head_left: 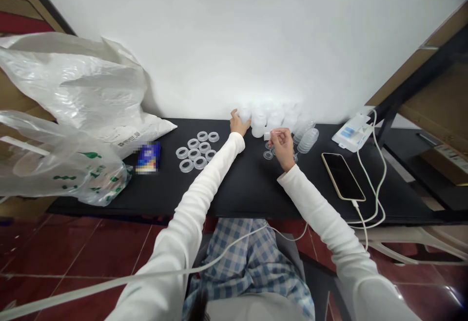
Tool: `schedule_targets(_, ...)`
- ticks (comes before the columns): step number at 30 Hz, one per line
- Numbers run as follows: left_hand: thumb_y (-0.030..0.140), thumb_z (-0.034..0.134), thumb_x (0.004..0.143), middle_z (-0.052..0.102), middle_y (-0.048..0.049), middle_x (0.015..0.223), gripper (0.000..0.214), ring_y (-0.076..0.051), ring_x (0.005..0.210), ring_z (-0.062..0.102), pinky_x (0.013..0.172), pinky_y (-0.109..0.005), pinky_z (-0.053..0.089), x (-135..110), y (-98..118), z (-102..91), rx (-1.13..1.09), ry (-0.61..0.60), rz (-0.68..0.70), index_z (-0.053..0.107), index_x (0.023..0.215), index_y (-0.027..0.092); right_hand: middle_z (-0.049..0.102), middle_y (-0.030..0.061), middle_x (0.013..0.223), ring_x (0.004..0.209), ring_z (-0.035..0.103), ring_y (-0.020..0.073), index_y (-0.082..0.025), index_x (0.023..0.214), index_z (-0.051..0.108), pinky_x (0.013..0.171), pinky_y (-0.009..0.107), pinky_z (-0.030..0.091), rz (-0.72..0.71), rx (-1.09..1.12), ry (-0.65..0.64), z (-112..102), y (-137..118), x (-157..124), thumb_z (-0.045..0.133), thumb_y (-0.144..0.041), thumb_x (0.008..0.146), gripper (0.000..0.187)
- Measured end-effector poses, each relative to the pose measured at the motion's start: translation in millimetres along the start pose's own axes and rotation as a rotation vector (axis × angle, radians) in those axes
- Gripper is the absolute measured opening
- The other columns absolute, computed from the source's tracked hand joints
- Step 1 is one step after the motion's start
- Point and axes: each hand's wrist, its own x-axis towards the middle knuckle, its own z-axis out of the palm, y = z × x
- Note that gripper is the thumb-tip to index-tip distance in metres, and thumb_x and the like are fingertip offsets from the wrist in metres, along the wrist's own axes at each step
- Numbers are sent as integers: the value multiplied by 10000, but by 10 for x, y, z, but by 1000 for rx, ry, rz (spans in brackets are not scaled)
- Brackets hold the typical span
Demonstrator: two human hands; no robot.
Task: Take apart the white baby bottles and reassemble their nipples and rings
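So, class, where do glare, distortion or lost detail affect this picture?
Head view: the white containers nearly wash out against the bright wall; head view: shiny highlights streak the large white bag; head view: the blue packet is pixelated; head view: the dark frame slants, probably wide-angle stretch.

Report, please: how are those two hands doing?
Left hand at frosted white rounded plastic items, grip unclear. Right hand pinching small whitish piece. Clear round plastic discs beside right hand.

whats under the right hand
Clear round pieces show on the black table on either side of the right hand; whatever it fully covers can't be seen.
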Motion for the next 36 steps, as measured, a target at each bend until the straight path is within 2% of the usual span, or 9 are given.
schedule_targets(5, 217, 751, 765, 584, -125, 1118, 473, -273, 1104, 612, 1009, -419, 465, -203, -6, -266, 171, 33, 98, 510, 1170, 177, 583, -55, 726, 608, 603, 93, -259, 942, 503, 581, 246, 551, -31, -71, -17, -124, 34, 46, 681, -633, 825, 430)
schedule_targets(8, 197, 743, 770, 520, -137, 1205, 511, -287, 1166, 567, 1006, -437, 469, -561, -71, -611, 251, 50, 388, 552, 1244, 190, 621, -25, 817, 727, 659, 120, -268, 992, 506, 658, 271, 585, -65, -136, -83, -197, 39, 61, 664, -606, 855, 397)
schedule_targets(12, 174, 691, 836, 542, -125, 1222, 478, -286, 1197, 557, 1033, -465, 456, -908, -171, -928, 378, -55, 716, 614, 1303, 236, 668, 33, 990, 935, 686, 167, -260, 1057, 535, 777, 309, 601, -183, -297, -237, -229, 11, 28, 652, -527, 895, 334)
schedule_targets(16, 193, 642, 893, 582, -123, 1240, 453, -277, 1166, 583, 1020, -471, 463, -951, -234, -1013, 433, -128, 833, 633, 1337, 282, 703, 41, 1096, 1016, 687, 188, -256, 1061, 593, 904, 370, 588, -310, -441, -393, -233, -34, -31, 600, -374, 952, 161)
schedule_targets(21, 325, 692, 893, 629, -117, 1207, 455, -259, 1121, 607, 1010, -449, 469, -862, -256, -1048, 364, -216, 852, 647, 1343, 275, 731, 41, 1098, 1028, 700, 202, -254, 1013, 626, 914, 391, 583, -443, -501, -447, -272, -70, -61, 579, -269, 962, 72)
schedule_targets(28, 506, 782, 768, 711, -73, 1075, 588, -225, 989, 659, 956, -370, 510, -924, -122, -1068, 98, -483, 541, 701, 1269, 208, 734, 63, 1132, 1027, 704, 194, -251, 892, 616, 869, 366, 581, -682, -671, -460, -313, -127, -79, 469, -203, 996, 187)
schedule_targets(32, 662, 697, 747, 746, -92, 871, 618, -212, 745, 680, 672, -315, 542, -950, -40, -1052, -171, -805, 18, 762, 1039, 121, 753, 55, 1109, 1028, 710, 180, -255, 867, 614, 852, 340, 575, -809, -779, -451, -319, -71, -82, 403, -166, 1009, 269)
schedule_targets(34, 711, 571, 809, 723, -118, 745, 678, -185, 579, 628, 497, -286, 475, -930, -28, -1050, -312, -1030, -267, 751, 995, 85, 762, 52, 1089, 1023, 714, 173, -254, 875, 621, 844, 327, 574, -869, -813, -436, -320, -39, -83, 404, -167, 1013, 271)
schedule_targets(36, 714, 460, 863, 710, -136, 702, 712, -155, 486, 564, 406, -258, 396, -900, -31, -1058, -424, -1170, -442, 739, 1000, 73, 766, 53, 1099, 1022, 717, 171, -254, 901, 630, 845, 322, 577, -911, -831, -433, -322, -22, -85, 424, -183, 1015, 245)
